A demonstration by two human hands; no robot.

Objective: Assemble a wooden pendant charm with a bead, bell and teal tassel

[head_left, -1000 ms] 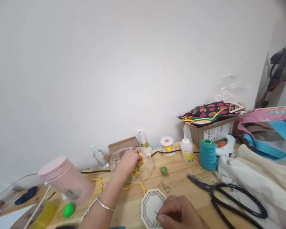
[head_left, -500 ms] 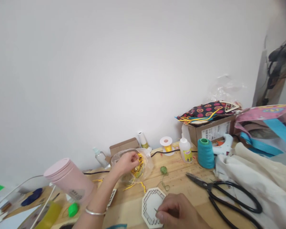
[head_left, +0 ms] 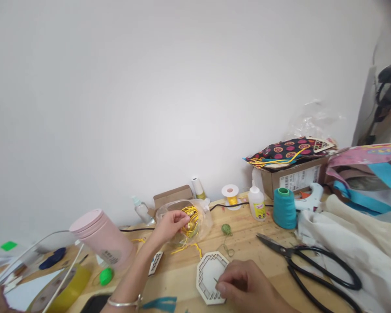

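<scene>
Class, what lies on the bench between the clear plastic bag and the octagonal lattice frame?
In the head view, loose yellow cord lies there, below the clear plastic bag and above the octagonal lattice frame.

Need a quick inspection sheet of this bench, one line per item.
Surface: pale wooden workbench, scuffed and marked.
Job's things: yellow cord in a clear plastic bag; needle; octagonal wooden lattice frame.
Hands: left hand has its fingers at the cord; right hand pinches the needle at the frame.
Clutter: black-handled scissors, teal thread cone, glue bottle, hot glue gun, pink flask.
Cables: black cable along the bench's back.
Surroundings: white wall, cardboard box, cream cloth.
</scene>
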